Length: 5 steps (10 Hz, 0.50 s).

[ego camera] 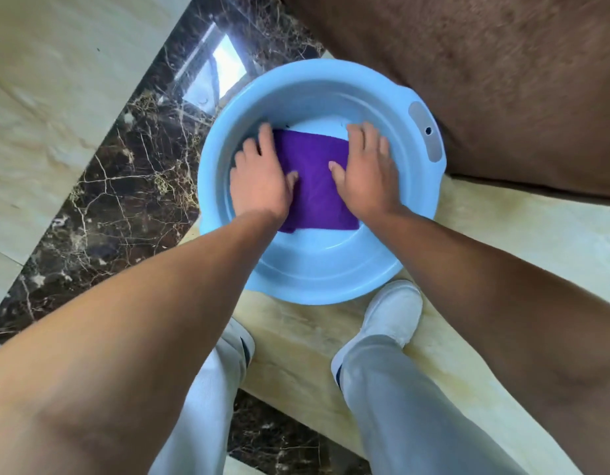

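A light blue plastic basin (317, 279) stands on the floor in front of my feet. A folded purple cloth (314, 176) lies flat on its bottom. My left hand (259, 176) rests flat on the cloth's left edge, fingers stretched toward the far side. My right hand (367, 169) lies flat on the cloth's right edge in the same way. Both palms press down on the cloth and hide its side edges.
The basin has a grey handle patch (425, 132) on its right rim. A brown furry surface (502, 80) borders it at the upper right. A dark marble strip (125, 193) crosses the beige tile floor (50, 97) at left. My white shoes (392, 313) stand just below the basin.
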### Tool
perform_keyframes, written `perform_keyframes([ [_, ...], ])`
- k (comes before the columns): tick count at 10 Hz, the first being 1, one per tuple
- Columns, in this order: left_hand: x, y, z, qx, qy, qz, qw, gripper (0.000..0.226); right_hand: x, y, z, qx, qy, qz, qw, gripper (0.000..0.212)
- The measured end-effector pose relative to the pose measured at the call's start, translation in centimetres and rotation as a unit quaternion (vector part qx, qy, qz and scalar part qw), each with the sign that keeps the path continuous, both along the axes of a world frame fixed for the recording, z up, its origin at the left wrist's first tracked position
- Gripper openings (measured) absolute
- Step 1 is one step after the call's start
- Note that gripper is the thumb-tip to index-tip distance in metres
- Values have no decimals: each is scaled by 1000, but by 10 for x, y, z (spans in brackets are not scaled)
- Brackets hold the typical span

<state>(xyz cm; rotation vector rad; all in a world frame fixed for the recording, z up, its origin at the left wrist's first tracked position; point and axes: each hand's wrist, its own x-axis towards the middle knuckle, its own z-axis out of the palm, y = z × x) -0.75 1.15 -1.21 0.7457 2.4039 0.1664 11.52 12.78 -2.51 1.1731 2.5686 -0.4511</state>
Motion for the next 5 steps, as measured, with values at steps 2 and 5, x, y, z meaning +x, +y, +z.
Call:
perform_keyframes([
  [2, 24, -22, -13, -30, 5, -289, 957, 92, 8, -43, -4, -13, -45, 143, 989, 86],
  [5, 17, -27, -15, -119, -35, -307, 944, 104, 27, -28, -2, -41, -127, 109, 985, 88],
])
